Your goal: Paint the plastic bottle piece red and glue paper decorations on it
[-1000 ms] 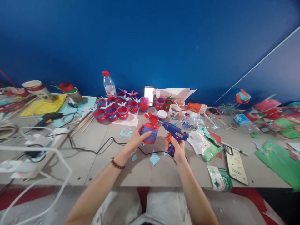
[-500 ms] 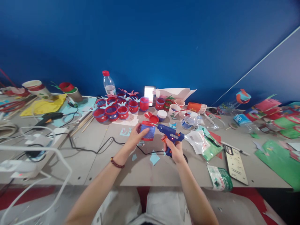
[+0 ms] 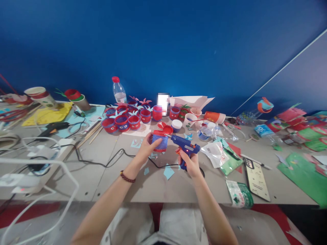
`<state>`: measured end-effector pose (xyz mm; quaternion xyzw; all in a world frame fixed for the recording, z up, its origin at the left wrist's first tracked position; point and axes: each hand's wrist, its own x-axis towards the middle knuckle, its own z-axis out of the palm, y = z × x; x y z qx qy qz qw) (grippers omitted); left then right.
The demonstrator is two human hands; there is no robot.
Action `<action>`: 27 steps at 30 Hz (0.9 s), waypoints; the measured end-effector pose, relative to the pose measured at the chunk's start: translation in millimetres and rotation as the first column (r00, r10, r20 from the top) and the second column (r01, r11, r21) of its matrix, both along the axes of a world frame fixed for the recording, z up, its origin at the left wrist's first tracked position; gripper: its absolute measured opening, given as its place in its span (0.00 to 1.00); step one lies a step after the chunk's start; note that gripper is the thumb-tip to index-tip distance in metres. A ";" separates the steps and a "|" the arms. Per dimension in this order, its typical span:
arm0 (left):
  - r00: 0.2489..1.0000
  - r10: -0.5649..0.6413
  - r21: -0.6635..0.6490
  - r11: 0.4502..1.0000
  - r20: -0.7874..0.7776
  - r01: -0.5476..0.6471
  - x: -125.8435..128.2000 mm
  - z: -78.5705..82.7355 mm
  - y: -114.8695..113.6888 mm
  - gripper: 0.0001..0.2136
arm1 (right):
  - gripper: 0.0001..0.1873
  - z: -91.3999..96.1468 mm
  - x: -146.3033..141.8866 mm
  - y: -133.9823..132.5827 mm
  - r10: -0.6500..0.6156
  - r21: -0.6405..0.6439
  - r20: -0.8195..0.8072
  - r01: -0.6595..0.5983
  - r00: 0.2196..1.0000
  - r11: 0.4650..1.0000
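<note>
My left hand [image 3: 149, 146] is closed around a small blue paper cup with red bands [image 3: 159, 142], held above the table. My right hand [image 3: 188, 161] grips a blue hot glue gun [image 3: 185, 143] by its handle, the fingers near its orange trigger. The gun's metal nozzle points left, at the upper right rim of the cup; whether it touches cannot be made out. A red light glows on the gun's side. Just behind the cup is an open red paint pot [image 3: 168, 130]. Scraps of light blue paper [image 3: 168, 172] lie below the hands.
Several red and blue decorated cups [image 3: 121, 122] stand at the back left, near a bottle with a red cap [image 3: 119, 90]. A black cord [image 3: 102, 165] crosses the table. Another glue gun [image 3: 56, 128] and a power strip [image 3: 51, 163] lie left; a phone [image 3: 257, 180] lies right.
The cup in my left hand has turned or tilted slightly, and the glue gun has shifted a little left along its rim. The rest looks the same.
</note>
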<state>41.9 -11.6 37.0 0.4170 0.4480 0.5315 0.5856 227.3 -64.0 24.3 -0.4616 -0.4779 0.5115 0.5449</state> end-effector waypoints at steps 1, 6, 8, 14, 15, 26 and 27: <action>1.000 0.002 0.001 1.000 -0.005 -0.002 -0.1 0.3 -0.1 0.26 | 0.21 -0.5 0.2 0.1 -0.001 0.004 -0.001 0.001 1.000 1.000; 1.000 0.010 0.010 1.000 0.000 -0.010 -0.6 1.1 -0.2 0.26 | 0.21 0.9 0.4 -0.3 -0.003 0.003 0.007 0.003 1.000 1.000; 1.000 0.011 0.011 1.000 0.002 -0.011 -0.8 1.0 0.0 0.25 | 0.21 1.9 0.2 -0.4 -0.008 0.005 0.006 0.008 1.000 1.000; 1.000 0.027 0.033 0.999 0.016 -0.028 -2.2 -3.1 2.0 0.25 | 0.21 2.0 0.5 -0.1 -0.019 0.014 -0.001 0.019 1.000 1.000; 0.999 0.028 0.032 0.999 0.017 -0.029 -2.4 -4.1 2.4 0.25 | 0.21 1.8 0.6 -0.1 -0.021 0.015 0.001 0.021 1.000 1.000; 0.999 0.029 0.029 0.999 0.041 -0.030 -1.5 -6.7 2.9 0.26 | 0.20 0.6 0.7 0.5 -0.029 0.025 0.005 0.029 1.000 0.999; 0.999 0.031 0.026 0.999 0.041 -0.032 -1.3 -6.3 2.6 0.26 | 0.20 0.6 0.7 0.6 -0.028 0.024 0.007 0.028 1.000 0.999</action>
